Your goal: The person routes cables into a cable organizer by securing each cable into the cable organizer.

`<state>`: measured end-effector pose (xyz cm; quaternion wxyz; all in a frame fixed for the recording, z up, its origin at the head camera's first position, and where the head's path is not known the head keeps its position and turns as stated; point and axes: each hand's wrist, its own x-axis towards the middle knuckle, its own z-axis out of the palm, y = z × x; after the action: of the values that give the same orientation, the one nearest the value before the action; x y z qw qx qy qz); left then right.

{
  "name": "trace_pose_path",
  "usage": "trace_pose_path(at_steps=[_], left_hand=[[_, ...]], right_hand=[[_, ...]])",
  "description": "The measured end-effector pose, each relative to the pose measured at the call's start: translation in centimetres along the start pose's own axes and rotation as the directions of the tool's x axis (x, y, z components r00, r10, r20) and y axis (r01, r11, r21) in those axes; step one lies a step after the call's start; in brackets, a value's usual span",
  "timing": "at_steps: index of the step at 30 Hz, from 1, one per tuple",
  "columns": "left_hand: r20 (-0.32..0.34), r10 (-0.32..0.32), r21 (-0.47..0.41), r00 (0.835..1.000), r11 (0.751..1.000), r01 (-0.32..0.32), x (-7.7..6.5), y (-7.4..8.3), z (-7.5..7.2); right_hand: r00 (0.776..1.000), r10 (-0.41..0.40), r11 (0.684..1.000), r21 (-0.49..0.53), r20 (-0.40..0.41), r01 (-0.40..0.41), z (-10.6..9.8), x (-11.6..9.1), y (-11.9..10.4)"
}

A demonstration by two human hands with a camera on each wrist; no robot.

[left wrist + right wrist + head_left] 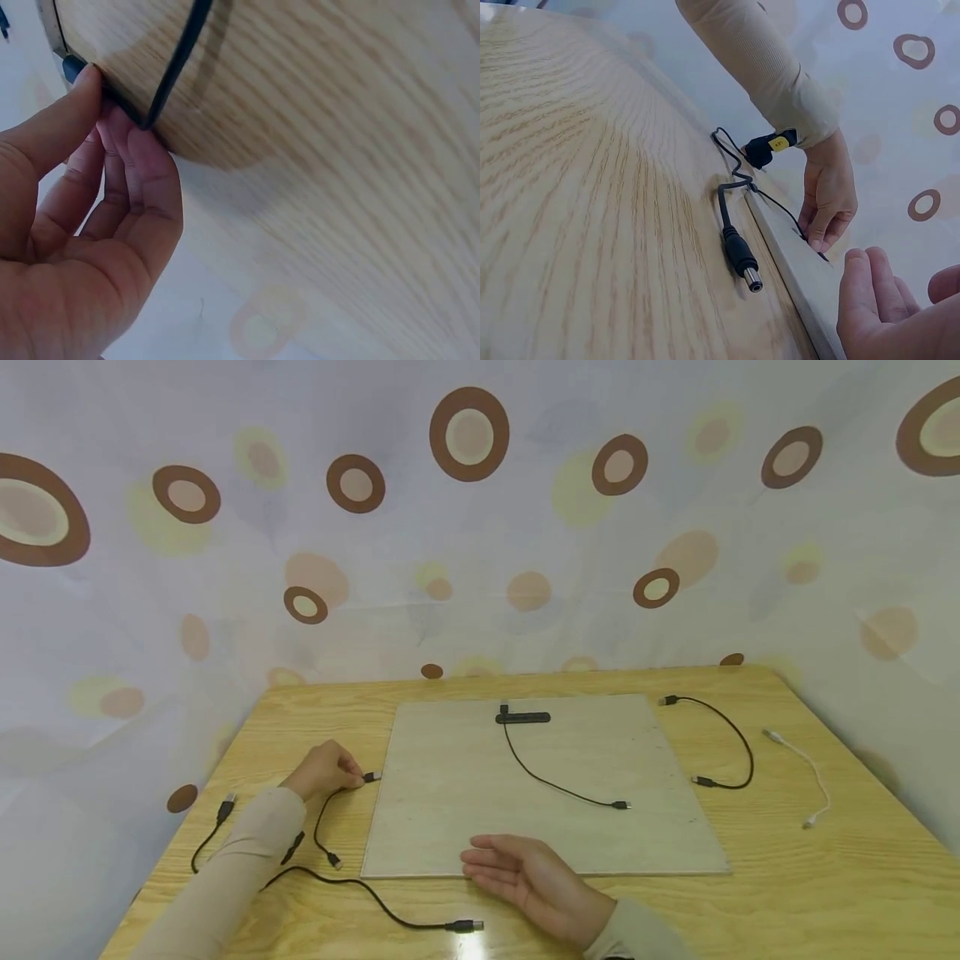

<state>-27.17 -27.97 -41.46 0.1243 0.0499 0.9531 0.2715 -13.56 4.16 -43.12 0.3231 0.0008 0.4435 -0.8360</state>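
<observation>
At the left edge of a pale board [450,760], my left hand [326,768] pinches a short black USB cable [318,827] just behind its plug [370,777]. The plug's metal end points at the board's edge. In the left wrist view, thumb and fingertips hold the black cable [176,67], which bends sharply beside them. My right hand [528,885] hovers over the front edge of the board, fingers extended and holding nothing. On the board lies another black USB cable [540,781], its upper end across a black strip [525,717].
A longer black cable with a barrel plug [739,255] lies along the table's front, partly hidden by my left forearm. A USB plug [226,808] lies at far left. Right of the board are a curved black cable [750,752] and a white cable [813,768].
</observation>
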Motion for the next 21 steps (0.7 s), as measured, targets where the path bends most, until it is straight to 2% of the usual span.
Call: trace_pose_path(at_steps=[9, 16, 21], left_hand=[[0.006, 0.058, -0.015, 0.998, 0.998, -0.058, 0.2, -0.7, -0.1], [-0.040, 0.040, 0.020, 0.998, 0.999, -0.040, 0.2, -0.9, -0.4], [-0.037, 0.033, 0.004, 0.999, 0.999, -0.033, 0.1, -1.0, -0.5]], right_hand=[[1.000, 0.005, 1.000, -0.015, -0.014, -0.005, 0.0, 0.1, 0.0], [1.000, -0.020, 0.999, 0.029, 0.005, 0.020, 0.7, 0.6, -0.2], [1.000, -0.018, 0.999, 0.027, -0.016, 0.018, 1.3, 1.3, -0.1]])
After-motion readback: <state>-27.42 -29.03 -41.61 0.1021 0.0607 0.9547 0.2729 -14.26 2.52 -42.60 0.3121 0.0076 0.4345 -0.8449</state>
